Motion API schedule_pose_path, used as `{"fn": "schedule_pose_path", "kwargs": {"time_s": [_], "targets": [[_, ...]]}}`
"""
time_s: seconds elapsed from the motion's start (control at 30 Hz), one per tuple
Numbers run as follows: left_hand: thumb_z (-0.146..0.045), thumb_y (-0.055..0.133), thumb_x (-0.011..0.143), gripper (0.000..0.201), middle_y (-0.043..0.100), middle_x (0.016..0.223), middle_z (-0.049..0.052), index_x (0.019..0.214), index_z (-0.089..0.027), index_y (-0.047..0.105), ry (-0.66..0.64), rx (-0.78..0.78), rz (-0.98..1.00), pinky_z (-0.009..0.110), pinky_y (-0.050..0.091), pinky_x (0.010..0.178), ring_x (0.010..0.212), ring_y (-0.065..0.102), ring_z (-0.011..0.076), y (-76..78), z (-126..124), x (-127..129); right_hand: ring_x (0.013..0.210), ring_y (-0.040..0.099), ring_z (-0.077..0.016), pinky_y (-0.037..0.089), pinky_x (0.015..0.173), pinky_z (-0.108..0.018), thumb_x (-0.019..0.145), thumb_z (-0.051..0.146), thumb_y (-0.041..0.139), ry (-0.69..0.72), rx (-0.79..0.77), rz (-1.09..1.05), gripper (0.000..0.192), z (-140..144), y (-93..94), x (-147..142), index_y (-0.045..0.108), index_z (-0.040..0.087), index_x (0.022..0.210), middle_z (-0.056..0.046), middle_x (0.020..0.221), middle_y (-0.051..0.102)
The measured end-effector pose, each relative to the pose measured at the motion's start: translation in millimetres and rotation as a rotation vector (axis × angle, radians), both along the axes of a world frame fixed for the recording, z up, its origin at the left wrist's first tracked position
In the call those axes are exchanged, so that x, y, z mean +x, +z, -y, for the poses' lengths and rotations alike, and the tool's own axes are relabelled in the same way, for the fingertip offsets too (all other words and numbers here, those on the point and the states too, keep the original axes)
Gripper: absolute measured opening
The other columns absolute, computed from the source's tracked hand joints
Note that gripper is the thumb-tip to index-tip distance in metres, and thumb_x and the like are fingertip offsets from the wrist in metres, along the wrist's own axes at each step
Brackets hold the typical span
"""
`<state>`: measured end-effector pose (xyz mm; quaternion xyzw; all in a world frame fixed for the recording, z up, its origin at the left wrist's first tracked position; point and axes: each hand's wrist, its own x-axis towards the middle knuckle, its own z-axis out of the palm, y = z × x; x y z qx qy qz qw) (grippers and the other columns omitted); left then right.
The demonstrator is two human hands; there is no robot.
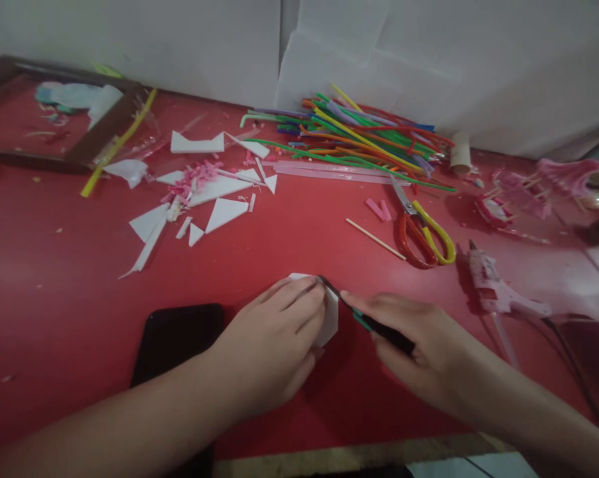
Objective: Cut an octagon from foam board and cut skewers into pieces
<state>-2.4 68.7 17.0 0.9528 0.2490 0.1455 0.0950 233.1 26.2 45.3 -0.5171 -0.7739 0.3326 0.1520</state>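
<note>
My left hand (274, 345) lies flat on a small white foam piece (331, 317) on the red table (70, 285), fingers pressing it down. My right hand (408, 345) grips a thin dark cutter with a green part (363, 320). Its tip touches the top edge of the white piece, next to my left fingertips. Most of the white piece is hidden under my left hand.
A black phone (180, 338) lies under my left forearm. White offcuts (219, 212) and pink scraps lie at the back left, coloured straws (359, 136) at the back. Red-and-yellow scissors (423, 236), a wooden stick (373, 238) and a pink glue gun (498, 295) are on the right.
</note>
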Motion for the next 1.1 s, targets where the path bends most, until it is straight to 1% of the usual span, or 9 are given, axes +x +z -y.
{"fn": "schedule_pose_path", "kwargs": {"time_s": [0.07,0.2,0.27,0.37,0.47,0.57,0.77,0.93,1.1], "targets": [[-0.021,0.05,0.088,0.045,0.063,0.128,0.02,0.126,0.002,0.059,-0.008,0.003,-0.004,0.05,0.049,0.11,0.126,0.055,0.0367,0.0,-0.8,0.9,0.103,0.067,-0.0128,0.053,0.093,-0.026,0.084,0.002,0.046,-0.005,0.005,-0.004,0.068,-0.2,-1.3,-0.1,0.05,0.031,0.145,-0.002,0.118,0.071],[-0.023,0.051,0.088,0.045,0.063,0.126,0.02,0.124,0.001,0.06,-0.009,0.004,0.001,0.052,0.049,0.109,0.124,0.056,0.0373,0.5,-1.9,1.8,0.112,0.065,-0.0134,0.05,0.1,-0.028,0.085,0.003,0.046,-0.013,0.027,-0.007,0.066,1.4,-4.4,-0.8,0.049,0.03,0.145,-0.002,0.126,0.069],[-0.023,0.051,0.088,0.043,0.064,0.125,0.02,0.122,0.001,0.062,-0.005,-0.004,0.004,0.051,0.05,0.108,0.123,0.056,0.0369,0.8,-2.0,1.6,0.112,0.065,-0.0134,0.05,0.1,-0.028,0.086,0.003,0.046,-0.004,0.03,-0.004,0.066,2.5,-3.7,-0.9,0.048,0.031,0.146,-0.002,0.127,0.068],[-0.024,0.053,0.088,0.044,0.064,0.126,0.019,0.123,0.0,0.061,-0.002,-0.014,0.001,0.05,0.05,0.109,0.124,0.056,0.0363,1.0,-1.7,1.2,0.109,0.066,-0.0143,0.052,0.099,-0.028,0.086,0.004,0.047,0.016,0.031,0.011,0.065,3.0,0.2,-1.2,0.048,0.03,0.146,-0.003,0.121,0.07],[-0.024,0.055,0.087,0.045,0.064,0.126,0.019,0.124,0.0,0.061,-0.001,-0.012,0.0,0.051,0.049,0.109,0.124,0.056,0.0366,1.0,-1.7,1.7,0.107,0.067,-0.016,0.053,0.098,-0.029,0.085,0.003,0.046,0.012,0.042,0.031,0.063,2.9,3.6,-2.1,0.053,0.026,0.143,-0.004,0.115,0.072],[-0.024,0.055,0.088,0.044,0.064,0.126,0.019,0.124,0.001,0.061,-0.002,-0.005,0.006,0.051,0.05,0.108,0.123,0.057,0.037,1.0,-2.1,2.3,0.107,0.068,-0.0156,0.053,0.098,-0.028,0.085,0.003,0.046,-0.003,0.049,0.046,0.062,4.5,4.7,-2.2,0.054,0.025,0.142,-0.004,0.115,0.072],[-0.025,0.053,0.09,0.044,0.064,0.128,0.019,0.126,0.0,0.061,-0.005,0.01,0.006,0.051,0.051,0.107,0.123,0.058,0.0369,1.5,-2.3,1.1,0.109,0.068,-0.0122,0.052,0.099,-0.024,0.085,0.002,0.047,-0.002,0.013,0.059,0.07,13.8,6.2,3.2,0.045,0.033,0.148,0.0,0.122,0.071],[-0.028,0.053,0.092,0.045,0.064,0.129,0.018,0.127,-0.001,0.062,-0.013,-0.005,-0.002,0.05,0.05,0.108,0.123,0.058,0.0355,1.0,-1.8,1.1,0.111,0.068,-0.0143,0.054,0.098,-0.027,0.087,0.004,0.046,-0.016,-0.047,0.094,0.069,21.4,7.3,6.2,0.044,0.031,0.15,-0.003,0.127,0.07],[-0.029,0.053,0.092,0.049,0.063,0.132,0.018,0.132,-0.001,0.059,-0.009,-0.018,-0.019,0.049,0.049,0.108,0.125,0.056,0.0353,0.0,-2.7,0.2,0.11,0.068,-0.0145,0.055,0.096,-0.028,0.086,0.005,0.045,-0.033,-0.071,0.117,0.068,25.9,8.9,6.9,0.046,0.031,0.149,-0.003,0.126,0.07]]}}
